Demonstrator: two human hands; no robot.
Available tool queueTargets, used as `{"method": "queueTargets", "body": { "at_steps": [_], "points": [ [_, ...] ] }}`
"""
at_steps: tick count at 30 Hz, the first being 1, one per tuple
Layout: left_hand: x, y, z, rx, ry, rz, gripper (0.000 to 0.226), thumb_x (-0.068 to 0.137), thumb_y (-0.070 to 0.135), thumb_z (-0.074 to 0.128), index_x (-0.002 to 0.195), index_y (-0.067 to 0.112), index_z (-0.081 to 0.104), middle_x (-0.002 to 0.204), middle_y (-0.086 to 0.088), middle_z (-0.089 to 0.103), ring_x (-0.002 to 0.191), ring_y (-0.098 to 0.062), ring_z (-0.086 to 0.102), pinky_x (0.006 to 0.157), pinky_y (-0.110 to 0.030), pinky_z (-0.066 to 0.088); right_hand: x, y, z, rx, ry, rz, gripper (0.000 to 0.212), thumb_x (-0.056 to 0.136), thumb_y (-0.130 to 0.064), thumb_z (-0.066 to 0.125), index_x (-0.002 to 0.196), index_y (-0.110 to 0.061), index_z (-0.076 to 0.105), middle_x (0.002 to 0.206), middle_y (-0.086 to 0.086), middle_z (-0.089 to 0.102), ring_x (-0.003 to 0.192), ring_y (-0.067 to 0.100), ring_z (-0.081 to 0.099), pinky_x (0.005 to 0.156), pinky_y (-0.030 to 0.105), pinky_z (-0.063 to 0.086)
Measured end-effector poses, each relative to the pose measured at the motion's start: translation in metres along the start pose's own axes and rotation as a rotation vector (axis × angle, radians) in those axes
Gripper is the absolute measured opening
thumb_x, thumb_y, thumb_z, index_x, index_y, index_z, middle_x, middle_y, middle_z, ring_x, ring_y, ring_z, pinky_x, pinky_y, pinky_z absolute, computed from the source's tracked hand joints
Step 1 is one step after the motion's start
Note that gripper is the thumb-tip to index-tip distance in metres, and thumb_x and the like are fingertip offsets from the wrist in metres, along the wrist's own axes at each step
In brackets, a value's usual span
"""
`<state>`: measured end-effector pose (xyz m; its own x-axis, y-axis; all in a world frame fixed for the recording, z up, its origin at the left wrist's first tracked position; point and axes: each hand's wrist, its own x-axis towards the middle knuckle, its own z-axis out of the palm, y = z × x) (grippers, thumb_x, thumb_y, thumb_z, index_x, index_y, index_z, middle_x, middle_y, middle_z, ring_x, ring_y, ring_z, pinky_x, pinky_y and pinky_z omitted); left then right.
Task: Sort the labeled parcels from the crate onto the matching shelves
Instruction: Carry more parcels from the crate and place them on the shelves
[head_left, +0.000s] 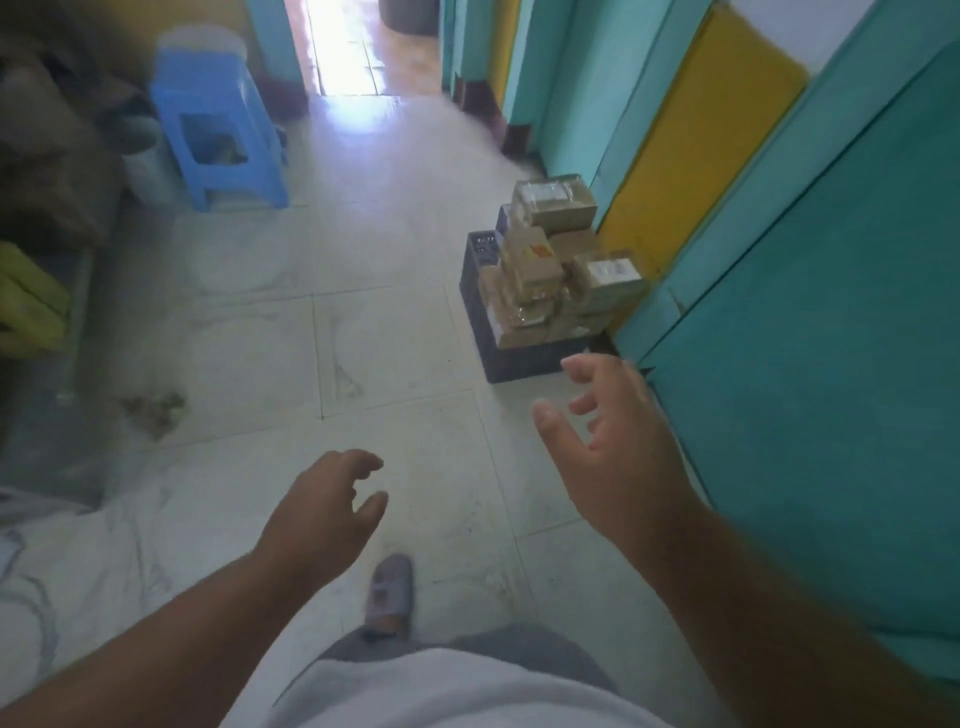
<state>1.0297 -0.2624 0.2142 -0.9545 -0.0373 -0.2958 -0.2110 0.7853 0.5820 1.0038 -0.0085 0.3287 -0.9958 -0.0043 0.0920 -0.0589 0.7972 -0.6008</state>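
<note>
A dark plastic crate (511, 361) with slatted walls is sitting on the floor at the right, close against the teal and yellow panelled wall (810, 270). Boxy brown cardboard parcels (545, 265), some glossy with clear tape and pale labels, are piling well above its rim. The person's 2 bare hands are reaching out in front, both holding nothing: the right hand (618, 452) is hanging just near of the crate with fingers spread and loosely bent, and the left hand (324, 506) is lower and further left, fingers relaxed and apart. The floor (384, 332) is showing large pale, smudged tiles. A blue plastic stool (218, 140) is standing far left, beside a bright open doorway (353, 47). A grey slipper (389, 597) is stepping forward below.
</note>
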Motion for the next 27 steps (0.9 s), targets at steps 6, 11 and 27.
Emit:
{"method": "queueTargets", "body": {
  "at_steps": [6,11,27],
  "points": [
    [0.142,0.069,-0.031,0.072,-0.099,0.172,0.035,0.093,0.032,0.065,0.126,0.028,0.058,0.117,0.008,0.060,0.092,-0.008,0.060,0.079,-0.025,0.048,0.093,0.029,-0.025,-0.027,0.179,0.177,0.045,0.088,-0.039,0.062,0.127,-0.019,0.055,0.110,-0.005,0.052,0.086,0.004,0.050,0.064,0.006,0.031],
    [0.267,0.132,-0.018,0.110,-0.156,0.272,0.035,0.095,0.034,0.062,0.130,0.029,0.056,0.121,0.007,0.058,0.095,-0.009,0.059,0.081,-0.024,0.051,0.198,0.069,-0.035,-0.058,0.266,0.204,0.045,0.088,-0.038,0.064,0.125,-0.014,0.056,0.103,-0.005,0.051,0.084,0.008,0.051,0.062,0.006,0.031],
    [0.601,0.229,-0.053,0.192,-0.352,0.357,0.031,0.096,0.034,0.061,0.126,0.035,0.056,0.120,0.013,0.057,0.097,-0.006,0.059,0.077,-0.019,0.048,0.524,0.126,0.007,-0.071,0.248,0.337,0.048,0.091,-0.042,0.061,0.130,-0.016,0.051,0.114,-0.002,0.055,0.093,0.010,0.055,0.066,0.013,0.046]
  ]
}}
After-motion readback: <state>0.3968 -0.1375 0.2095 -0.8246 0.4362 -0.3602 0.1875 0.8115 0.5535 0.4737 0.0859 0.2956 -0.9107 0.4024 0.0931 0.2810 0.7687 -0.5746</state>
